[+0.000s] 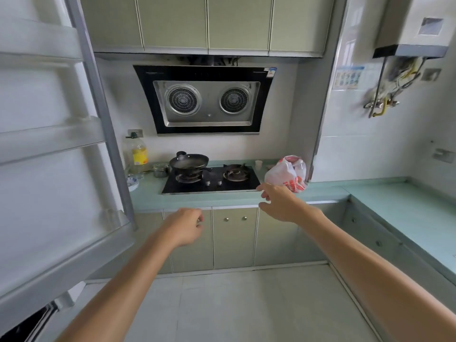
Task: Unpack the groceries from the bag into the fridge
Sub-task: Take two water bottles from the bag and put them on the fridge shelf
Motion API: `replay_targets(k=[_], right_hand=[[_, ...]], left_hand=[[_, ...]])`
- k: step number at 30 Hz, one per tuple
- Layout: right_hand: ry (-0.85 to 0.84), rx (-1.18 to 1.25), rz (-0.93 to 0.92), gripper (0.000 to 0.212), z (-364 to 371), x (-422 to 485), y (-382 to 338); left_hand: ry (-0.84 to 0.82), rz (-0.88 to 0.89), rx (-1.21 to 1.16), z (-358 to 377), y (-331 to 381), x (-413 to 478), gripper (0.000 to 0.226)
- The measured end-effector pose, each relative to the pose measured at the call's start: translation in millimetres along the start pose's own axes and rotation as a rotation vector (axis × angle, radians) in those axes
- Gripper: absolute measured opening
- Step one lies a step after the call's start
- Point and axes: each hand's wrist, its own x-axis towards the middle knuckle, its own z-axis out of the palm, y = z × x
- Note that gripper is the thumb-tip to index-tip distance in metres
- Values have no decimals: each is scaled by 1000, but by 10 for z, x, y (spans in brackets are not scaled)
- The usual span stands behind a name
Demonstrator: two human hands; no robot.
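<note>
1. Fridge door (49, 144): swung wide at the left, with its inner shelves facing the room. It is probably left open so items can go straight in. The fridge interior is out of view.
2. Surface (246, 197): a teal L-shaped run along the back wall and the right side, above pale green cupboard doors (234, 238).
3. Hob (212, 178): set into the surface under the extractor hood (207, 99). A dark wok (190, 162) sits on the left burner and the right burner is bare. An oil bottle (137, 154) stands at the far left, near the fridge door.
4. Bag (286, 172): white plastic with red print, bulging, resting on the surface just to the right of the hob, in the corner by the wall. The top looks bunched. The contents cannot be made out, so the groceries appear to be still inside.
5. Right hand (278, 203): stretched toward the bag with fingers loosely spread, grasping nothing. The fingertips are near the bag's lower edge, and I cannot tell whether they touch it. My read is that this is a reach to take hold of the bag or open it.
6. Left hand (185, 225): lower, in front of the cupboard doors, with fingers loosely curled and released around nothing. It is likely being brought up to steady the bag.
7. Judgement: unpacking is not yet begun.
</note>
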Motion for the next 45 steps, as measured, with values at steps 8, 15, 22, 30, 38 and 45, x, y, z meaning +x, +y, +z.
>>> replay_targets(k=[8, 15, 22, 30, 38, 45], right_hand=[[2, 7, 165, 55, -216, -409, 749], [4, -25, 323, 55, -493, -519, 1695], [-13, 17, 361, 55, -649, -242, 2611], [-65, 15, 365, 54, -635, 217, 3347], [-123, -49, 389, 41, -490, 872, 4002], [-159, -136, 438, 40, -464, 1978, 4385]], left_hand=[[-118, 123, 4, 342, 822, 470, 26], [-187, 200, 54, 606, 1551, 956, 27], [-182, 201, 78, 718, 2247, 1639, 26], [-235, 180, 91, 1013, 2714, 2263, 26], [-291, 185, 47, 1362, 2840, 3211, 27], [-293, 214, -12, 1510, 2699, 4500, 31]])
